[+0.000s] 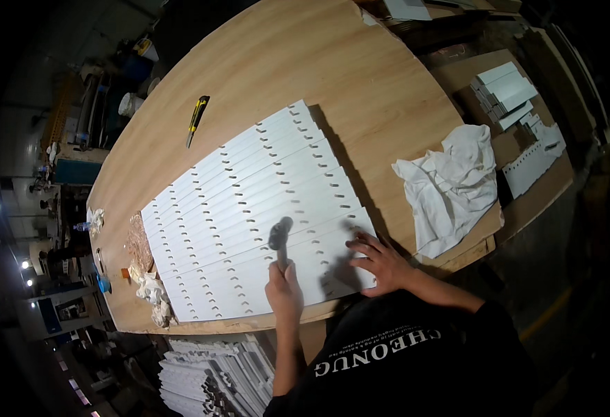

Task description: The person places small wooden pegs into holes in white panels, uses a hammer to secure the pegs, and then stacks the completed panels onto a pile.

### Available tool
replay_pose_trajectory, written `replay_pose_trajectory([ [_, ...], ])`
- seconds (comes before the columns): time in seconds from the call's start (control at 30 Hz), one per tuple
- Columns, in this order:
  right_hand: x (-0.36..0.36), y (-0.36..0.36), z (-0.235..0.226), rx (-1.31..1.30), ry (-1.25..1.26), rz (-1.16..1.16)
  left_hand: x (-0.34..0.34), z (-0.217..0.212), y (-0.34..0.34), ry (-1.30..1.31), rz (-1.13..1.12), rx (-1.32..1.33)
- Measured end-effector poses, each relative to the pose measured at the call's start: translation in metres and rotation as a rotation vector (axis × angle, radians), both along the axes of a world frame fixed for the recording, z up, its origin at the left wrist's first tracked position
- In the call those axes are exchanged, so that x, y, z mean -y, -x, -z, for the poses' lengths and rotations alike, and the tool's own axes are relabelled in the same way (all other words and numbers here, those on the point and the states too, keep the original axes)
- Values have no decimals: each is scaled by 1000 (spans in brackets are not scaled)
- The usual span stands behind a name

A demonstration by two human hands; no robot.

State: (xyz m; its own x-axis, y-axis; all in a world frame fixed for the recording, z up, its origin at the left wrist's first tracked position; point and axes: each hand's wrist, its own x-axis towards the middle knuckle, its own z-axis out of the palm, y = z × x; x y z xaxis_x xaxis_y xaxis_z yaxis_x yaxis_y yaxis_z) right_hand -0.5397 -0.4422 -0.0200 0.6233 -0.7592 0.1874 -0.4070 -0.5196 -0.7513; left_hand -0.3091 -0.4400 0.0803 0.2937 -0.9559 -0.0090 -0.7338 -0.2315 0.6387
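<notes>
L hand (285, 292): clamped on hammer (278, 236) handle, above wht slotted boards (260, 187)
R hand (381, 270): fingers apart, nr boards' R edge; contact unclear
Utility knife (196, 119): yel/blk, on tbl (270, 62)

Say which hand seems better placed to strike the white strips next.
Likely the left hand: it grips the hammer above the white strips, while the right hand, fingers spread, shows no tool.

The slats (211, 240) look smooth and matt; the tabletop (277, 69), wood-grained; the rag (451, 184), creased cloth.
</notes>
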Motion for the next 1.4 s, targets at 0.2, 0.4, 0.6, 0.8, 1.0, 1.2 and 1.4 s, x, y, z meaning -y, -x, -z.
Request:
replay_pose_trajectory([
  [0.2, 9, 0, -4, 21, 26, -17, 19, 34, -18, -306, 95, 261],
  [0.4, 5, 2, 0, -11, -10, -12, 28, 10, -10, -47, -19, 44],
  [0.6, 4, -1, -2, -3, 11, -20, 43, 19, -23, -246, 82, 271],
  [0.8, 5, -4, -8, -25, 16, -42, 54, 40, -25, -73, 64, 283],
  [1.0, 3, 11, -4, -27, 21, -4, 78, -2, 7, -123, 96, 238],
  [1.2, 10, -1, -14, -19, 19, -36, 79, 36, -26, -358, 8, 307],
  [1.4, 0, -17, -2, -128, -17, -4, 34, -2, -42, -159, 49, -147],
])
